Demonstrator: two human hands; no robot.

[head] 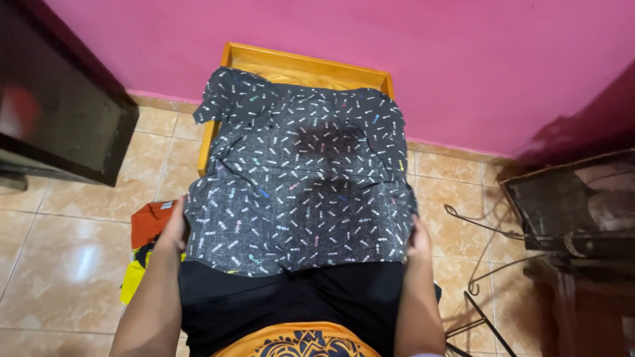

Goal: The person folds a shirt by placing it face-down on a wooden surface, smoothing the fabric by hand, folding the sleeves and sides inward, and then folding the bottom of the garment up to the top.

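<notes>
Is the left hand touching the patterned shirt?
Touching. The head view shows the left hand gripping the left edge of the patterned shirt, fingers tucked under the fabric with no gap. The right hand grips the opposite edge.

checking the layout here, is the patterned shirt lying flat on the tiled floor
No, the dark patterned shirt is spread over an orange wooden table, with the left hand and right hand at its near edge.

One patterned grey shirt (301, 178), one wooden table (304, 66), two hands, left hand (173, 228), right hand (418, 239), one orange-and-yellow garment (147, 228)
</notes>
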